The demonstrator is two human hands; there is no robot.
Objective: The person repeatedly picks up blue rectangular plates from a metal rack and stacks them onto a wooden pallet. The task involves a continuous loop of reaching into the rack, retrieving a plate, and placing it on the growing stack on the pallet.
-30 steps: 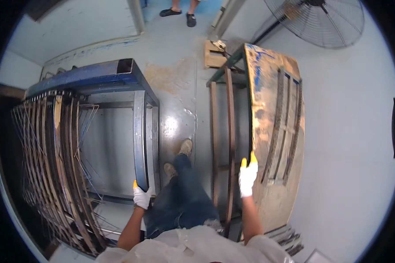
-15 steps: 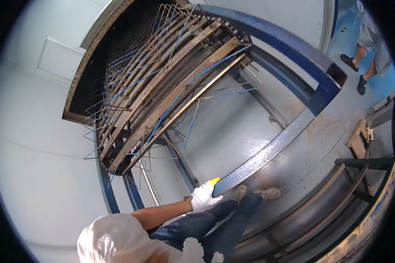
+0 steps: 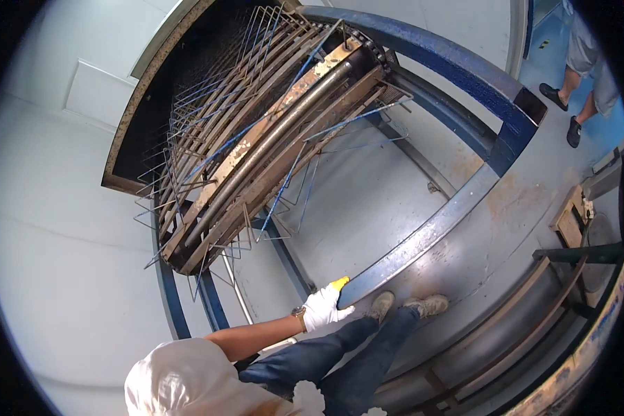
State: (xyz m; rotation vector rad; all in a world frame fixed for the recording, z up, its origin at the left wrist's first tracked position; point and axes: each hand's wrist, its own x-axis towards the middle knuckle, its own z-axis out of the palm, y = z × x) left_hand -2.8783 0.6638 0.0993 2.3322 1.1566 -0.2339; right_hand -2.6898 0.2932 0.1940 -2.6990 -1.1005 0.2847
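My left hand [image 3: 321,309], in a white glove with a watch at the wrist, is closed at the near end of a blue-grey metal beam [image 3: 423,239]. A small yellow tip [image 3: 340,283] shows at its far side; what the fingers grip is otherwise hidden. At the lower edge, a crumpled white shape [image 3: 308,399] may be my gloved right hand, but its fingers cannot be made out. Ahead, a rack of slats [image 3: 249,149] on a chain carries several bent wire frames [image 3: 284,184], some with blue coating, coming out of a dark opening [image 3: 142,135].
A heavy blue frame [image 3: 457,66] runs along the right of the rack. Another person's legs [image 3: 589,104] stand at the upper right. Rusty curved rails [image 3: 492,333] lie at the lower right, below a wooden piece [image 3: 568,218]. My shoes [image 3: 426,305] are beside the beam.
The slats and wire frames have shifted round the near end of the chain, and a round bar now shows between slats. The white shapes at the lower edge moved slightly right; my left hand stays.
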